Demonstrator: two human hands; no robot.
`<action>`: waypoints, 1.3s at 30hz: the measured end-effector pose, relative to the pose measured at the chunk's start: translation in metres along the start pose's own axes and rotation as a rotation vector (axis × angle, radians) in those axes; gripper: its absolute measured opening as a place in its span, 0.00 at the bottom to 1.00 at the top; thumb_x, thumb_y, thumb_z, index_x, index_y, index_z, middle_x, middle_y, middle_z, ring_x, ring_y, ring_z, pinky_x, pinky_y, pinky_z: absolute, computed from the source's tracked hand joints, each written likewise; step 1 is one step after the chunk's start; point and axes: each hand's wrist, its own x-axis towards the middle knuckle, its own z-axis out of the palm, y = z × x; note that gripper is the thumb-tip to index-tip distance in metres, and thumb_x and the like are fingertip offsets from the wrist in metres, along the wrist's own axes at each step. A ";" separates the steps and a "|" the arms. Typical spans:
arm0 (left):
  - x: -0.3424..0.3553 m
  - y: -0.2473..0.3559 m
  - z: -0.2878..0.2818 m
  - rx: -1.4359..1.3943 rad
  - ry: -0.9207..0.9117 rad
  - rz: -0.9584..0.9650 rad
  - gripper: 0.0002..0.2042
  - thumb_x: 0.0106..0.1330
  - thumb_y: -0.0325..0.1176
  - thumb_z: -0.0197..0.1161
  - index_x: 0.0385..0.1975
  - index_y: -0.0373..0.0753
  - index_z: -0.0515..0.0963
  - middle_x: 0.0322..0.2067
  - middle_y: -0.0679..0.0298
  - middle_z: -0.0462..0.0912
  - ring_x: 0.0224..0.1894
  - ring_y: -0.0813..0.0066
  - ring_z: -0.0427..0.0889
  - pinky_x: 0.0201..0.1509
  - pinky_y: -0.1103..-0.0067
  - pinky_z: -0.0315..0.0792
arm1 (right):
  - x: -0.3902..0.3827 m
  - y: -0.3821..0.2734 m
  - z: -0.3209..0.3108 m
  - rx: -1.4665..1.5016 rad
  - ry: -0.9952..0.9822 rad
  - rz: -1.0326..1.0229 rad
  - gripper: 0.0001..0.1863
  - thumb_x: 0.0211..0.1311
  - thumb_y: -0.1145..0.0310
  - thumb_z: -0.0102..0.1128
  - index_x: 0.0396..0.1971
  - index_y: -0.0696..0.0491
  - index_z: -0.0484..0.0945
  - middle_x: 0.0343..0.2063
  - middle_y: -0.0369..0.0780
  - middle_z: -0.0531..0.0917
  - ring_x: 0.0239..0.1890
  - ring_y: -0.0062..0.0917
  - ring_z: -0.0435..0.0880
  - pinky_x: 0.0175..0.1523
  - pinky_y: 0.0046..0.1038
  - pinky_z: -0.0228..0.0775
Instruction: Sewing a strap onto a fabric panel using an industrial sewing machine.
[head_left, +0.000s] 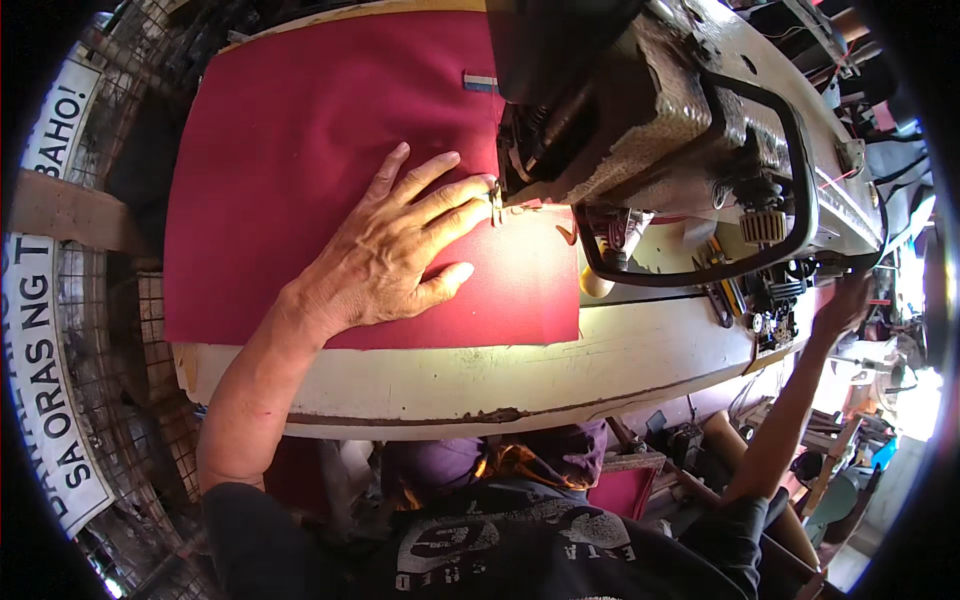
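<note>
A large piece of dark red fabric (270,190) is spread under the head of a sewing machine (660,110). My left hand (385,245) lies flat on it with fingers spread, the fingertips close beside the presser foot (498,205). A small striped tag (480,83) sits on the fabric by the machine. Far to the right, my right hand (846,302) reaches up to the machine's wheel end (862,262). Its fingers are blurred and partly hidden, so its grip does not show.
The pale table edge (400,385) is chipped along the front. Scissors (718,300) and a yellow-handled tool (732,285) lie right of the fabric, near a bobbin winder (775,325). A black-framed guard (805,180) juts from the machine. Wire mesh (90,290) with signs stands left.
</note>
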 end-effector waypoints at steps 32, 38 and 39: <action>-0.006 0.013 0.013 0.088 0.011 -0.083 0.27 0.64 0.38 0.64 0.63 0.40 0.71 0.65 0.58 0.71 0.72 0.52 0.62 0.79 0.49 0.48 | 0.020 -0.140 -0.017 0.884 0.427 0.487 0.28 0.73 0.44 0.47 0.40 0.56 0.82 0.37 0.39 0.86 0.37 0.29 0.82 0.48 0.35 0.74; 0.001 0.099 0.045 0.304 0.121 -0.576 0.31 0.65 0.46 0.63 0.66 0.36 0.68 0.67 0.55 0.69 0.71 0.47 0.61 0.75 0.46 0.52 | 0.020 -0.146 -0.032 1.146 0.352 0.531 0.24 0.76 0.49 0.52 0.51 0.56 0.82 0.33 0.35 0.84 0.33 0.19 0.78 0.39 0.24 0.71; 0.002 0.108 0.046 0.370 0.103 -0.579 0.35 0.64 0.50 0.64 0.65 0.32 0.67 0.67 0.52 0.68 0.68 0.49 0.64 0.69 0.49 0.60 | 0.018 -0.145 -0.031 1.152 0.352 0.484 0.24 0.77 0.50 0.53 0.51 0.57 0.82 0.35 0.35 0.85 0.33 0.20 0.79 0.39 0.24 0.73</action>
